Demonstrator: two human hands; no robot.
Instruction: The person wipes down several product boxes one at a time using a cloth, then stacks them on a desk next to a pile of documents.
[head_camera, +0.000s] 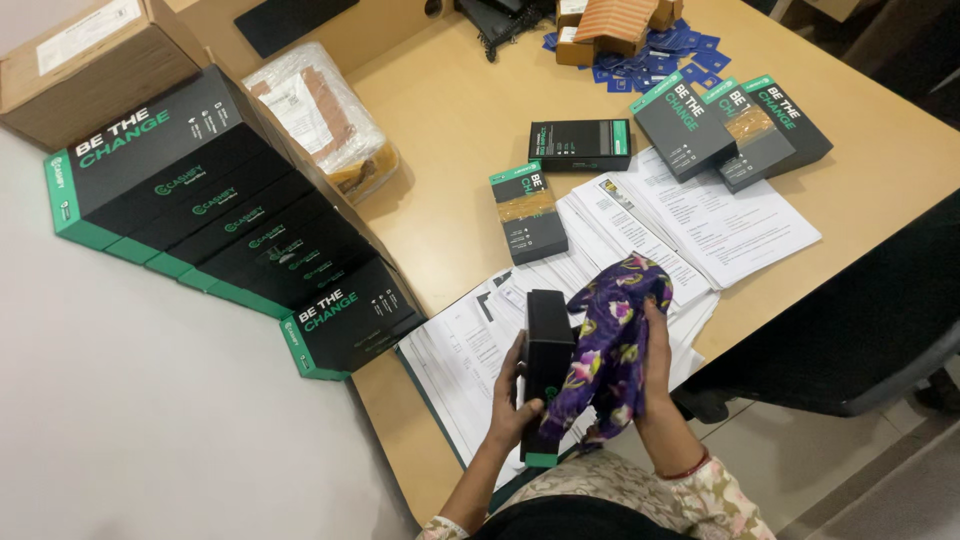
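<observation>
Above the spread papers (480, 350), your left hand (512, 400) has its grip closed around a black box (547, 365), while your right hand (655, 360) clutches a purple cloth (610, 340) touching it.

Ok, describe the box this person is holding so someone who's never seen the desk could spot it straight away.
Start at the wooden desk, then go to the spread of papers at its near edge. Just above them, the left hand grips a slim black box upright beside a purple cloth. It is the only box held off the desk.
</observation>
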